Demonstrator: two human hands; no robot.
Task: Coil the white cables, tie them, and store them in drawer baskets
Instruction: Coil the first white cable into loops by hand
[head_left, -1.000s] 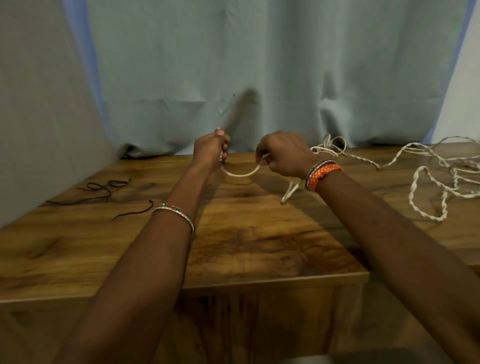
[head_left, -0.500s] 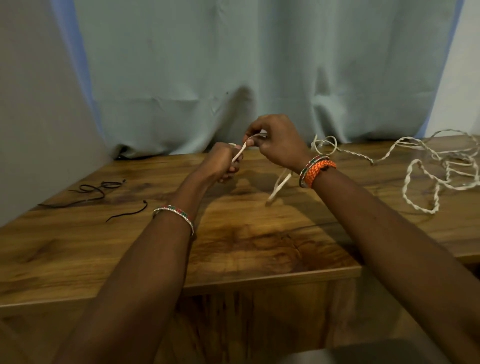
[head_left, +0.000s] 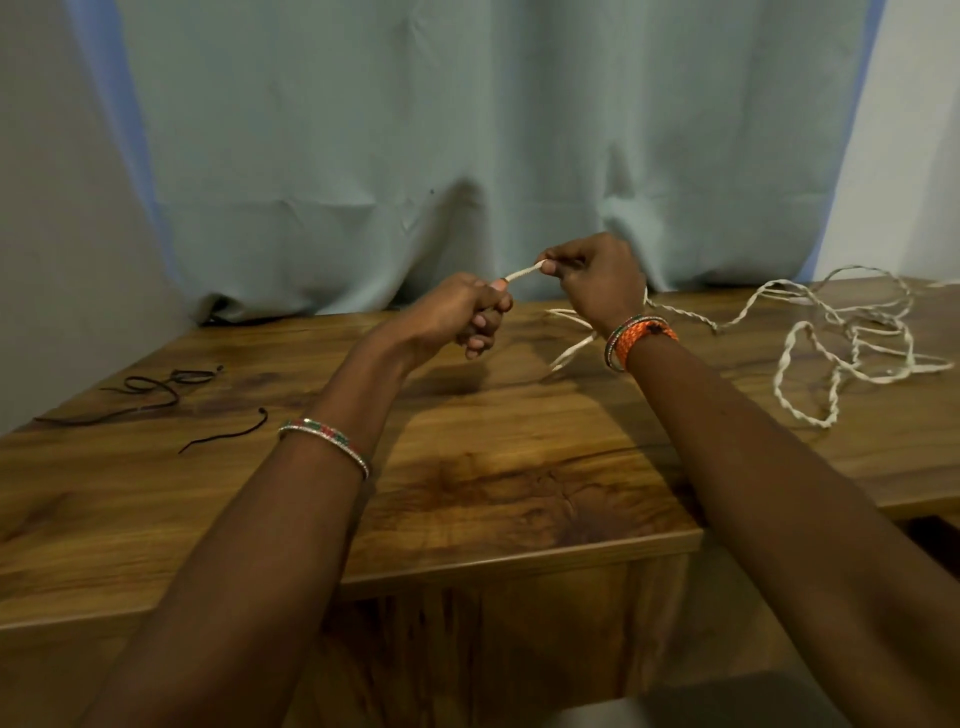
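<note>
Both hands are raised above the brown wood-grain table (head_left: 467, 493), close together near the centre of the view. The left hand (head_left: 457, 317) is clenched around one end of the white twisted cable (head_left: 522, 272), with the thumb pressing it at the top of the fist. The right hand (head_left: 597, 275), at 2 o'clock from the left, pinches the same cable between thumb and forefinger, the other fingers curled. A short, taut span of cable runs between the two hands, clear of the table.

From under the right wrist the cable drops to the table surface, with two loose strands lying at 6 o'clock from that hand. The remainder trails toward 3 o'clock and lies in an uncoiled tangle of loops on the table's right side, well apart from the hands.

An orange braided wristband (head_left: 647, 338) sits on the right wrist beside thin bangles. A slim beaded bangle in red, green and white (head_left: 327, 441) sits on the left forearm.

Thin black cords (head_left: 156, 387) lie loose on the table at 9 o'clock from the hands, well apart. A pale blue-green curtain (head_left: 415, 130) hangs behind the table at 12 o'clock, its hem meeting the far edge.
</note>
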